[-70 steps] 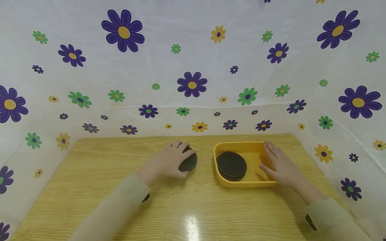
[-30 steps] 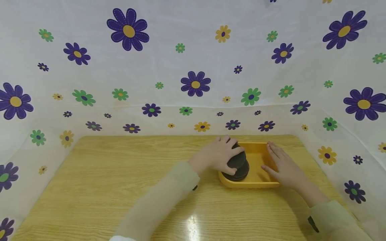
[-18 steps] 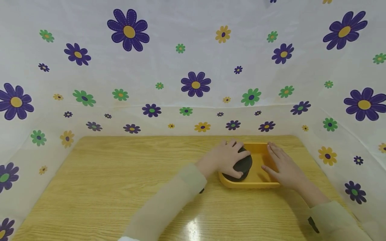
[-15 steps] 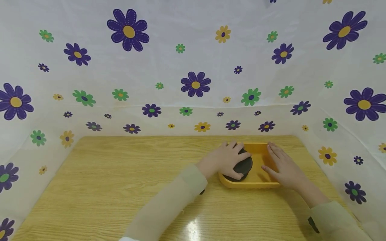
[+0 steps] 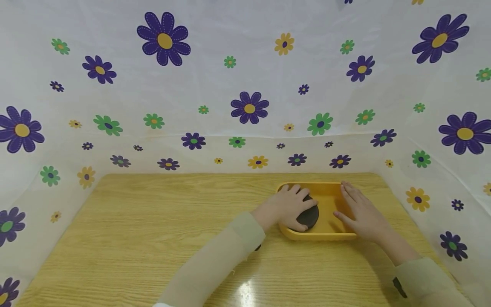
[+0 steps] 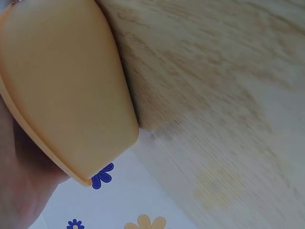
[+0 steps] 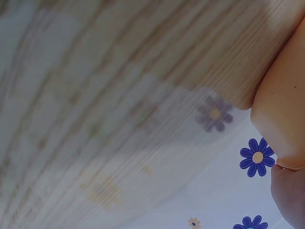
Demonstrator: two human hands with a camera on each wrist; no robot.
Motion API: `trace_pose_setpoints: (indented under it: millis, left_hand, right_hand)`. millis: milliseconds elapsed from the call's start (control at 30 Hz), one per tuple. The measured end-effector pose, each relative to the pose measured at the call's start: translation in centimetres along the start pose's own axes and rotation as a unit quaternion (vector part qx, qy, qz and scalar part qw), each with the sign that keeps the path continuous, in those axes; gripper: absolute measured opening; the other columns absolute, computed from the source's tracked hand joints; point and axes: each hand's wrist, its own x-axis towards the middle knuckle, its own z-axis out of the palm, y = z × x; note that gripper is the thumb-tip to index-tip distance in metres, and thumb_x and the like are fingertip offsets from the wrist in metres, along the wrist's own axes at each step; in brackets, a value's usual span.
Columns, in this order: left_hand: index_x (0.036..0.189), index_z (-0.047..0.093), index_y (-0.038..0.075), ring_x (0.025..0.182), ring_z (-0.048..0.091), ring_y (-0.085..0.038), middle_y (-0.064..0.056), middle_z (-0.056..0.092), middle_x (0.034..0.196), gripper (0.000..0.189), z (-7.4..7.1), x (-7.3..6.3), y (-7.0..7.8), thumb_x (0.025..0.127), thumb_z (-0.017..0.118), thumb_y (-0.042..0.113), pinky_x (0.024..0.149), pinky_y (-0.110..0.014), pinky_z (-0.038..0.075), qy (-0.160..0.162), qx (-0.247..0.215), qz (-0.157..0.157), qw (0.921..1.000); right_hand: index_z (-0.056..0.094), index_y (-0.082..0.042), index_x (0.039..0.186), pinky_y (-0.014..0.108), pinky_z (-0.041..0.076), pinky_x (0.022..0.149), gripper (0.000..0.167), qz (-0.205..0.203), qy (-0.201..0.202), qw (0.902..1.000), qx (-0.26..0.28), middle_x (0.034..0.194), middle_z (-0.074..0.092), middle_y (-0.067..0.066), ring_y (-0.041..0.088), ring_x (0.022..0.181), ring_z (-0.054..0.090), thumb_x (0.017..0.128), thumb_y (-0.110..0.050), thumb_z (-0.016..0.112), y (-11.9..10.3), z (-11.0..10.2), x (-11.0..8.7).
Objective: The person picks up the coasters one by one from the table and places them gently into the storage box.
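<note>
A yellow rectangular tray (image 5: 326,236) stands toward the right of the wooden table in the head view. My left hand (image 5: 290,207) grips a black round disc (image 5: 311,216), coaster-like, from above inside the tray's left end. The hand covers most of the disc, and the discs beneath it are hidden. My right hand (image 5: 364,215) rests over the tray's right end, fingers straight along the rim and thumb reaching inside. The left wrist view has the tray's outer wall (image 6: 66,90) close up; the right wrist view catches its other end (image 7: 281,105).
The wooden table (image 5: 172,221) extends left of the tray and in front of it. A white cloth with printed flowers (image 5: 215,85) hangs behind the table and along both sides.
My left hand has brought the black disc from the table on the left rightward into the tray, then lowered it onto the discs there. My right hand has stayed at the tray's right end.
</note>
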Motion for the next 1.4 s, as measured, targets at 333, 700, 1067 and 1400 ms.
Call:
trace_pose_setpoints:
  millis: [333,700,1067,1400]
  left_hand:
    - [0.162,0.041,0.037,0.144,0.044,-0.020,0.001,0.045,0.160,0.072,0.6,-0.1,0.1,0.099,0.058,0.067,0.119,-0.042,0.040,-0.005,-0.015,-0.022,0.9996]
    - [0.161,0.043,0.034,0.144,0.045,-0.020,0.000,0.049,0.158,0.065,0.4,-0.6,-0.1,0.104,0.052,0.063,0.119,-0.041,0.040,0.011,0.007,-0.003,0.9999]
    - [0.163,0.041,0.034,0.147,0.043,-0.021,-0.001,0.047,0.160,0.065,-0.2,-1.7,-0.3,0.105,0.050,0.063,0.120,-0.041,0.040,0.026,0.030,0.005,0.9992]
    - [0.164,0.038,0.034,0.151,0.042,-0.022,-0.002,0.044,0.164,0.066,-0.8,-3.3,-0.8,0.106,0.049,0.062,0.123,-0.041,0.039,0.041,0.035,0.007,0.9985]
  right_hand:
    - [0.022,0.010,0.164,0.065,0.020,0.128,0.088,0.002,-0.005,1.0000,0.005,0.173,0.018,0.030,0.052,0.159,0.020,0.106,-0.044,0.059,-0.1,-0.2,-0.1]
    - [0.023,0.010,0.164,0.065,0.020,0.128,0.087,0.000,-0.005,1.0000,0.006,0.173,0.019,0.031,0.052,0.159,0.020,0.106,-0.044,0.060,-0.4,-0.3,0.0]
    - [0.025,0.011,0.163,0.051,0.009,0.134,0.086,-0.013,0.016,0.9998,0.004,0.172,0.021,0.032,0.052,0.158,0.023,0.106,-0.041,0.061,0.0,0.1,-0.1]
    - [0.025,0.012,0.163,0.047,0.007,0.135,0.086,-0.023,0.022,0.9995,-0.004,0.171,0.023,0.033,0.052,0.158,0.024,0.105,-0.041,0.062,0.1,0.2,-0.1]
